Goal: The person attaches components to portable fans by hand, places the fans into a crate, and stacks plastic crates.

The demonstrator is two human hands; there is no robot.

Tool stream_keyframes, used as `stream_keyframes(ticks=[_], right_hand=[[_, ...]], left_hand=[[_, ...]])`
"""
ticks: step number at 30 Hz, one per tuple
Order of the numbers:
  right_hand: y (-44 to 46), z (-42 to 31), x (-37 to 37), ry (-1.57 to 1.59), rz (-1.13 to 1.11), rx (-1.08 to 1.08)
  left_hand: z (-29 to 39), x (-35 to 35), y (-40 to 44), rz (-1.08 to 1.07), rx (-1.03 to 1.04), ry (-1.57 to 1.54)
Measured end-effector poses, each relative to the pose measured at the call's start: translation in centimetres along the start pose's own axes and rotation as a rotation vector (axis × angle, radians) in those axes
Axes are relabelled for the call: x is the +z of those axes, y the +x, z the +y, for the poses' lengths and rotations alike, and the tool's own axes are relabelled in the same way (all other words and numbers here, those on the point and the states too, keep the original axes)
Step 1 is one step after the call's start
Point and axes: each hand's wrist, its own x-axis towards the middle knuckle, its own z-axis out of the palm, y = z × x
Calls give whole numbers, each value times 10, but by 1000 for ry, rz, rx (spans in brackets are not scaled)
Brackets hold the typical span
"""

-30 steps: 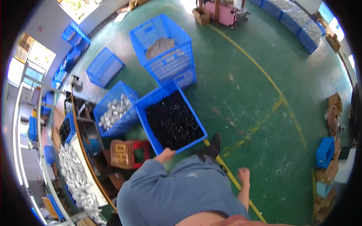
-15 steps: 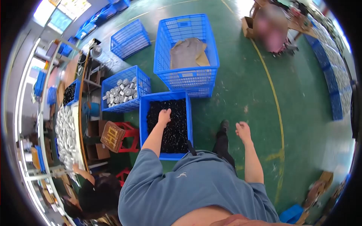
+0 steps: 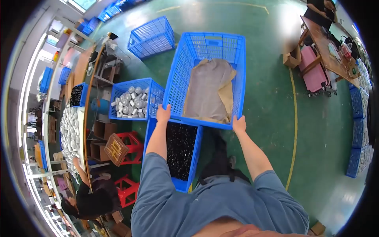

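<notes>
My left hand [image 3: 163,113] is closed on the near left corner of a large blue plastic crate [image 3: 170,83]. At the crate's near right corner my right hand [image 3: 239,124] grips the rim. Inside the crate lies a crumpled grey-brown sheet [image 3: 207,89], perhaps cloth or cardboard lining. Beneath my left forearm stands a blue bin [image 3: 193,164] holding many small shiny black parts [image 3: 181,146]; the large crate overlaps its far end.
A blue crate of white-silver round parts [image 3: 132,102] stands left. Nearby are red stools [image 3: 132,147] and a workbench with a seated co-worker [image 3: 94,199]. Another blue crate [image 3: 152,37] lies beyond. At right are a wooden table [image 3: 321,47] and a pink suitcase [image 3: 310,65].
My left hand has left the black parts and taken the large crate's rim. My right hand has moved from free air to the crate's other corner. The crate now appears closer to me.
</notes>
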Motion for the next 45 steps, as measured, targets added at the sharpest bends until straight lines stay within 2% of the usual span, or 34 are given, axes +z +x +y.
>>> stream_keyframes(ticks=[1,2,4,10,14,17,24,27,29,32,37,38,40,42,43,44,45], right_hand=[[-13,-8,-10,-57,28,-35],[-7,-26,-16,-108,63,-87],[5,-23,-10,-160,95,-130],[26,-39,-12,-153,53,-180],[60,-69,-11,-174,62,-149],[129,-104,-3,-190,42,-192],[381,-271,39,-324,81,-398],[511,-384,67,-371,57,-361],[583,-447,86,-337,-19,-260],[688,-522,118,-402,32,-409],[820,-652,169,-401,14,-453],[839,-683,175,-362,-28,-399],[884,-723,199,-340,-74,-338],[947,-749,221,-337,-70,-363],[974,-755,228,-350,-68,-360],[996,-758,230,-371,-67,-417],[1010,-760,234,-387,-58,-470]], left_hand=[[-20,12,19,5,34,68],[-17,12,28,-104,-31,43],[-22,29,35,-47,-35,128],[12,29,37,84,-81,88],[26,35,58,59,-126,36],[53,50,106,63,-170,1],[156,88,311,110,-226,-89],[208,111,431,151,-223,-57],[244,120,502,140,-255,-45],[290,132,612,153,-291,-69],[344,149,782,154,-312,-115],[354,152,815,151,-291,-132],[360,158,875,134,-283,-153],[349,164,934,35,-84,-149],[331,172,960,26,-90,-157],[301,183,985,-7,-66,-402],[287,178,1014,-12,-236,-582]])
